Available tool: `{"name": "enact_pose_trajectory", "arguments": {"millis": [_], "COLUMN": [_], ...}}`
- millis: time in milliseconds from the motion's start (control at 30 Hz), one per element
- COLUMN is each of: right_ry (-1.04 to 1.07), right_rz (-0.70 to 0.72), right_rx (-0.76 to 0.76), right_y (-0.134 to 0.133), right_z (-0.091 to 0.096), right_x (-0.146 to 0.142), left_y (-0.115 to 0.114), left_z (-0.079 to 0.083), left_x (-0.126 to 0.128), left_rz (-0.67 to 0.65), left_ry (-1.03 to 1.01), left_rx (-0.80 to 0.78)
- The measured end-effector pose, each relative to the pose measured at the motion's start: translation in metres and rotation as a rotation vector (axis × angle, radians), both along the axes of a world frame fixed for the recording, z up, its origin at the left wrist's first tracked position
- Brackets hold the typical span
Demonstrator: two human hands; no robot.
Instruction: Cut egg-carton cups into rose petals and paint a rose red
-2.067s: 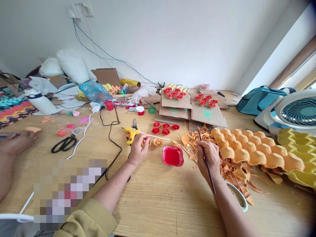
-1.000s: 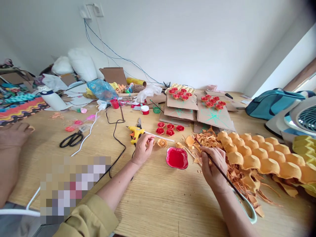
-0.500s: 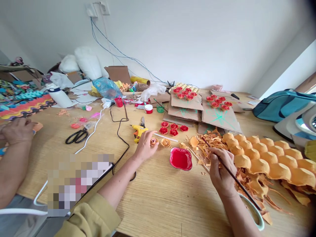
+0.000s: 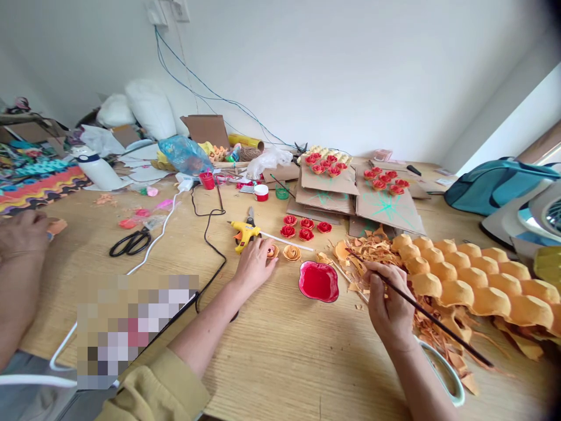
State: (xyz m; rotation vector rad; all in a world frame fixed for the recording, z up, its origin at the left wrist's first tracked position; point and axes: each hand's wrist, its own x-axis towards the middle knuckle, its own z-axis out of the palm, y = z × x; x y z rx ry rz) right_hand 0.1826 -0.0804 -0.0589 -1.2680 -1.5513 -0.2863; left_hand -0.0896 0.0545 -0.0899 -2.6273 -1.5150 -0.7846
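My left hand [image 4: 255, 263] is at an orange paper rose [image 4: 273, 251] with some red at its centre, its fingers curled round the near side and partly hiding it. A plain orange rose [image 4: 292, 252] sits just to the right. My right hand [image 4: 389, 298] grips a thin dark paintbrush [image 4: 421, 307], its tip pointing up and left over orange scraps. Between the hands stands a small bowl of red paint [image 4: 319, 282]. Several red-painted roses [image 4: 306, 224] lie behind the orange ones.
Orange egg trays [image 4: 491, 295] and torn scraps [image 4: 377, 245] lie at right, beside light-green scissors handles [image 4: 442, 371]. A yellow glue gun [image 4: 243, 233] and black scissors [image 4: 130, 242] lie left. Cardboard sheets [image 4: 390, 204] hold more red roses. Another person's hand [image 4: 24, 240] is at far left.
My left hand has lowered slightly at the same rose, fingers lying flatter. The paintbrush has tilted flatter in my right hand, its tip moving left. The whole view has shifted a little.
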Motion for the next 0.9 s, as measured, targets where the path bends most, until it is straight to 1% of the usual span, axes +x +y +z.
{"name": "enact_pose_trajectory", "arguments": {"millis": [100, 233, 367, 500, 600, 667, 800, 900], "right_ry": [0.034, 0.084, 0.179, 0.247, 0.230, 0.206, 0.164, 0.148], "right_rz": [0.033, 0.075, 0.202, 0.213, 0.204, 0.221, 0.254, 0.262], "right_rx": [-0.012, 0.002, -0.106, -0.207, -0.266, -0.279, -0.297, -0.311], "right_y": [-0.002, -0.003, -0.003, -0.005, -0.006, -0.006, -0.006, -0.007], "right_z": [0.004, 0.010, 0.009, 0.001, -0.002, -0.003, -0.005, -0.005], "right_x": [-0.003, -0.010, -0.015, -0.018, -0.019, -0.020, -0.019, -0.019], "left_y": [0.001, 0.002, 0.002, -0.002, -0.009, -0.015, -0.032, -0.045], "left_z": [-0.001, -0.001, 0.001, 0.005, 0.009, 0.013, 0.019, 0.021], "left_x": [0.001, 0.002, 0.004, 0.007, 0.011, 0.014, 0.022, 0.025], "left_rz": [0.015, 0.036, -0.029, -0.079, -0.094, -0.106, -0.126, -0.152], "left_ry": [-0.042, -0.168, -0.333, -0.408, -0.425, -0.448, -0.501, -0.544], "left_rx": [0.012, 0.051, 0.115, 0.128, 0.095, 0.059, 0.006, -0.027]}}
